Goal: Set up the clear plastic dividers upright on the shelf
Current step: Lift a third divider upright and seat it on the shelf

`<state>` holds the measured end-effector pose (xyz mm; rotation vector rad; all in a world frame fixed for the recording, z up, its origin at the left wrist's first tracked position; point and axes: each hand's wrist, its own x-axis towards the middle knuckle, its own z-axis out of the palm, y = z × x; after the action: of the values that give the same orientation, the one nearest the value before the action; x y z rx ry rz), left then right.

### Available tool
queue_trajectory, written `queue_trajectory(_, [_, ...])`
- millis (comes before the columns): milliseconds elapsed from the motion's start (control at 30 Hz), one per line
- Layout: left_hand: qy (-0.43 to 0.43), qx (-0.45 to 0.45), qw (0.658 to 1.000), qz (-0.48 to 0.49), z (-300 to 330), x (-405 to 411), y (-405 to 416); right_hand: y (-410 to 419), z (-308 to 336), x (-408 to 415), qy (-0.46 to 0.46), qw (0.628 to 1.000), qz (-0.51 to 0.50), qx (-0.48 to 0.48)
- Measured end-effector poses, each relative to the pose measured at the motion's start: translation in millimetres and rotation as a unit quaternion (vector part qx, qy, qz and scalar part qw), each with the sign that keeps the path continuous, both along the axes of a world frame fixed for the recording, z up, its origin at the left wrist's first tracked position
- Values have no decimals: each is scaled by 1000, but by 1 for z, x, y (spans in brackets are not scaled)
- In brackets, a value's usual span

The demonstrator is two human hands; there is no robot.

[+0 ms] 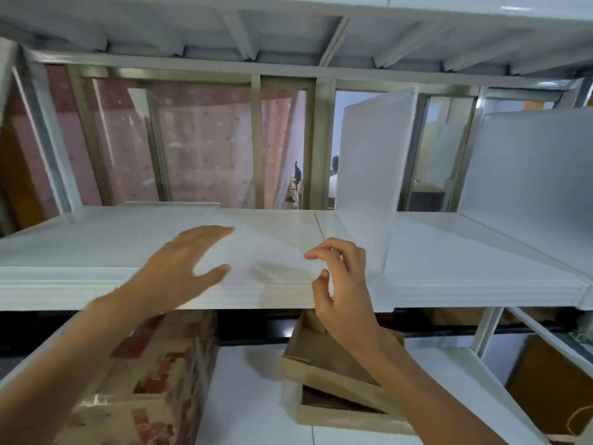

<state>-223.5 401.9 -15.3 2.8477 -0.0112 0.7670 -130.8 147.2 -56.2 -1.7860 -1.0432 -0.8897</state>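
A white shelf (449, 284) runs across the view at chest height. One clear plastic divider (369, 175) stands upright on it right of centre; a second upright divider (526, 168) stands further right. Another clear sheet (106, 232) lies flat on the shelf's left half. My left hand (189, 264) hovers palm-down over the flat sheet's right end, fingers spread, holding nothing. My right hand (340, 284) is at the shelf's front edge just left of the standing divider, fingers curled apart and empty.
Below the shelf, a patterned cardboard box (160, 380) sits at lower left and open brown boxes (340, 387) lie at centre on a lower white shelf (256, 396). Metal uprights (256, 139) and pink sheeting (199, 139) stand behind. Another shelf (288, 27) is overhead.
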Motion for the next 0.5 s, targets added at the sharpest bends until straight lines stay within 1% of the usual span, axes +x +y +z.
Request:
queue_trajectory(67, [39,-23,999,27,4,-21,51,25,-5,-8,25,1000,0,-19])
queue_trajectory(133, [61,-42,997,38,8,-40,97,53,-9,-17,43,999,4,-31])
queue_trajectory(200, [79,-68,994,44,8,-55,136,80,-13,-27,48,998,3,-49])
queue_trajectory(267, [118,-74,989,56,5,-67,171,104,-15,-36,54,996,-3,-69])
queue_trajectory(367, [190,-14,980,61,-9,-80,210,132,-17,-48,67,994,-4,-84])
queue_trajectory(433, [189,60,978,65,-13,-85,224,144,-17,-53,69,993,-6,-92])
queue_trajectory(500, [166,126,975,73,-8,-89,231,153,-17,-55,74,993,-9,-96])
